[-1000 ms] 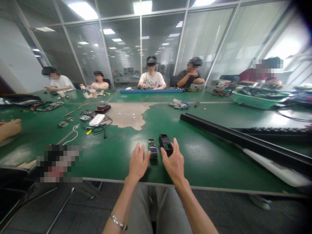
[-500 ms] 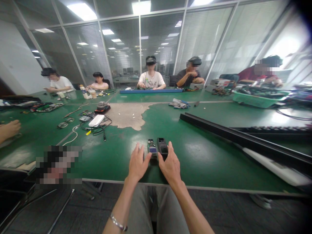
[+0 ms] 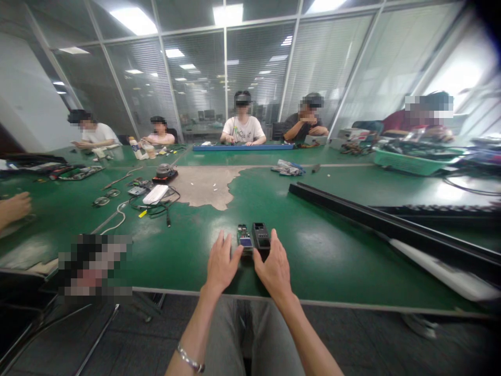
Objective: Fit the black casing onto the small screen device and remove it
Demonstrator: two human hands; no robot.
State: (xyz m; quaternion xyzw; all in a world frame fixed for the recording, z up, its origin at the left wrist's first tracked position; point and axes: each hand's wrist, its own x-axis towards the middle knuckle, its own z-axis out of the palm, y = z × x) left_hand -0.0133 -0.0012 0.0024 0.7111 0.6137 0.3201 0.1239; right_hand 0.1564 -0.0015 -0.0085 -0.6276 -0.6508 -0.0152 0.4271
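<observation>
I get a bright view of the table [image 3: 188, 250], lit by white ceiling lights [image 3: 133, 21] beyond its far edge. Hard glare washes out the window [image 3: 464, 75] past its far right, and pale reflections streak its green top. Towards the table's right end, the picture smears and stretches; darkness swallows the upper corner beyond. Coarse blocks mask faces behind the table and a patch at its near left. Below the table, the floor [image 3: 352, 344] looks dim.
</observation>
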